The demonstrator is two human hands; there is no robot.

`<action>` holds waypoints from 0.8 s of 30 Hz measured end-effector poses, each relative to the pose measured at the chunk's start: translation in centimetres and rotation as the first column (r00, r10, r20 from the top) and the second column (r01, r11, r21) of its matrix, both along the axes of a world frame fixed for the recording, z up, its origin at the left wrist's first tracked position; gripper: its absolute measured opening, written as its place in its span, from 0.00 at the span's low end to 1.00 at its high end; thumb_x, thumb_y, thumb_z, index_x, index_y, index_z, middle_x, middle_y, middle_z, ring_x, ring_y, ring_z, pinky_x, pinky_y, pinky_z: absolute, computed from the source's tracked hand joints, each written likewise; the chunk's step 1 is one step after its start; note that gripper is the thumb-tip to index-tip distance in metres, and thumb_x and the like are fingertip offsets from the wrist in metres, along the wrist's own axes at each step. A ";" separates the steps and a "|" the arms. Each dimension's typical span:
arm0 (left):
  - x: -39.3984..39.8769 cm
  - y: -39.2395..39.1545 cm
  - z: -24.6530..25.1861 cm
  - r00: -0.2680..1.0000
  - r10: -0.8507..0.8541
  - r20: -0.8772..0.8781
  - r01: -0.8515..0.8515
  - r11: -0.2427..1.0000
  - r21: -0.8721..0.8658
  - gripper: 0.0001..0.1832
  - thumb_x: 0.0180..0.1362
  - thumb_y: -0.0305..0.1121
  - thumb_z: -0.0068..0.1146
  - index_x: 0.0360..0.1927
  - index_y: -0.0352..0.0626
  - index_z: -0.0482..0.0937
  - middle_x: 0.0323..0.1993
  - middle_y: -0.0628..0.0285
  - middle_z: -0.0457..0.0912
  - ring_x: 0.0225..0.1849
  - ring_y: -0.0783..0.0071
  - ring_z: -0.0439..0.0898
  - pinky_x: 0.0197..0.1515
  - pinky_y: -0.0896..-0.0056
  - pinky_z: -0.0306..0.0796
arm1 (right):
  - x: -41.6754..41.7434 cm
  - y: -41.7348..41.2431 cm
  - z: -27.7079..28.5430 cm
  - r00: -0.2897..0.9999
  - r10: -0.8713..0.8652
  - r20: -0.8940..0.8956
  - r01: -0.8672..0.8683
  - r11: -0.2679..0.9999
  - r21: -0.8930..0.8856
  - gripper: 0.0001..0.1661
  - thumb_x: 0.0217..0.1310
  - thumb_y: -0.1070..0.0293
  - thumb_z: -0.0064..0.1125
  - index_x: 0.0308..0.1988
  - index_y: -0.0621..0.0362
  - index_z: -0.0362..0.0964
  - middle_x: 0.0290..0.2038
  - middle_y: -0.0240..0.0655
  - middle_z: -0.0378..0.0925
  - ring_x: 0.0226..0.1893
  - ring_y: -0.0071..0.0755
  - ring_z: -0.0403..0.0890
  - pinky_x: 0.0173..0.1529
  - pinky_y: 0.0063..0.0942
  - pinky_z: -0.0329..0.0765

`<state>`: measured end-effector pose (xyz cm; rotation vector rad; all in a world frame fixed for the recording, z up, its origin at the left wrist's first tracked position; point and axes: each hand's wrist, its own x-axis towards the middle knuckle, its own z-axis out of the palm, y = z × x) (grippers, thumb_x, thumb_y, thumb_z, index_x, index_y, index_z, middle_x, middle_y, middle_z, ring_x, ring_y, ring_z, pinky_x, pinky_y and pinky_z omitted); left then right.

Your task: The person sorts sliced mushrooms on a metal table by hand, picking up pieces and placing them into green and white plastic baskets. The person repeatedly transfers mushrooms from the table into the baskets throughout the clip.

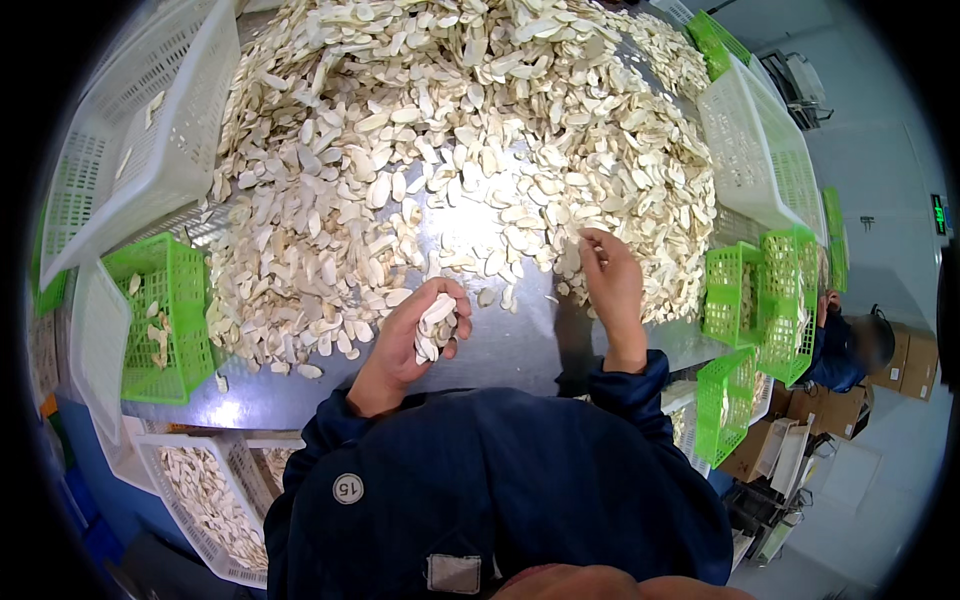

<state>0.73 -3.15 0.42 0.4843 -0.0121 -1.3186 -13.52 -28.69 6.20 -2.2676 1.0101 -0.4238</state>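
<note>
A broad heap of thin, pale, oval slices [465,97], apparently dried plant matter, covers most of a metal table [502,337]. My left hand [397,337] is curled around a small stacked bunch of slices [435,326] above the table's near part. To its right, my right hand [616,281] reaches to the near right side of the heap, thumb and forefinger close together. Its fingertips are at some slices; whether one is pinched between them is unclear.
A white plastic crate [161,142] and a green basket [169,322] holding a few slices stand at left. A crate full of slices [210,502] sits below the table's edge. On the right are a white crate [750,142] and green baskets [787,300]. Another person [844,345] is beyond.
</note>
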 end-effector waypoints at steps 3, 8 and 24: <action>0.0 -0.1 -0.4 1.000 -0.018 0.023 0.019 0.999 -0.033 0.20 0.75 0.48 0.42 0.51 0.41 0.73 0.42 0.60 0.79 0.39 0.69 0.81 0.26 0.76 0.77 | 1.3 1.9 -1.8 0.974 0.220 0.050 -0.198 0.941 -0.275 0.14 0.65 0.65 0.62 0.49 0.56 0.81 0.44 0.42 0.83 0.46 0.46 0.82 0.50 0.38 0.78; -0.1 -0.1 -0.3 1.000 0.010 0.001 -0.009 0.999 -0.042 0.19 0.76 0.48 0.40 0.51 0.41 0.72 0.41 0.58 0.78 0.37 0.68 0.81 0.24 0.76 0.77 | 4.7 6.9 -2.9 0.812 0.579 0.074 -0.533 0.787 -0.311 0.17 0.59 0.67 0.66 0.49 0.51 0.80 0.54 0.38 0.78 0.55 0.51 0.77 0.57 0.42 0.75; 0.2 0.3 0.0 1.000 -0.001 0.021 0.001 1.000 -0.030 0.18 0.76 0.48 0.42 0.49 0.43 0.73 0.41 0.60 0.79 0.37 0.69 0.81 0.25 0.76 0.75 | 11.4 1.6 0.8 0.891 0.453 -0.016 -0.421 0.814 -0.401 0.13 0.65 0.65 0.62 0.48 0.54 0.80 0.40 0.42 0.83 0.40 0.50 0.83 0.44 0.40 0.80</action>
